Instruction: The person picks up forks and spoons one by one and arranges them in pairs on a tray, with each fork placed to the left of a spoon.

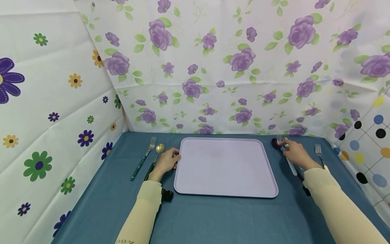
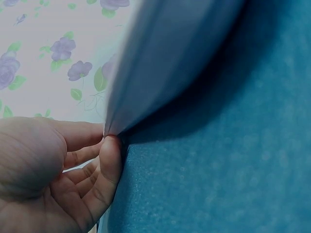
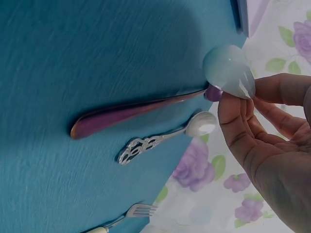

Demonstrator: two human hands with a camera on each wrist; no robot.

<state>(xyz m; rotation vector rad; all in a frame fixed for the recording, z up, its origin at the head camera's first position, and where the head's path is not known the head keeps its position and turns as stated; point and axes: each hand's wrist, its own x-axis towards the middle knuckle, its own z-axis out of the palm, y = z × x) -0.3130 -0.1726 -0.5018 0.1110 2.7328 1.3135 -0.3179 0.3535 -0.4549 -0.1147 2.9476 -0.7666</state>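
In the head view, my left hand [image 1: 166,161] is at the left edge of a pale lilac tray [image 1: 225,167]. The left wrist view has its thumb and a finger pinching the tray's rim [image 2: 141,92]. Off to the tray's right, my right hand [image 1: 297,155] pinches a pale-handled fork [image 1: 290,166], its tines just beyond the fingers. Up close, the rounded pale handle [image 3: 228,70] stands out from the fingertips. Below the hand lie a purple-handled spoon [image 3: 126,111] and a silver spoon [image 3: 200,124] with an openwork handle; the purple spoon's bowl is partly hidden by the fingers.
A green-handled fork [image 1: 141,162] and a gold-bowled spoon [image 1: 159,148] lie left of the tray, the spoon beside my left hand. Another fork [image 1: 318,149] lies at far right. Flowered cloth [image 1: 213,67] rises behind the blue-covered table [image 1: 213,217].
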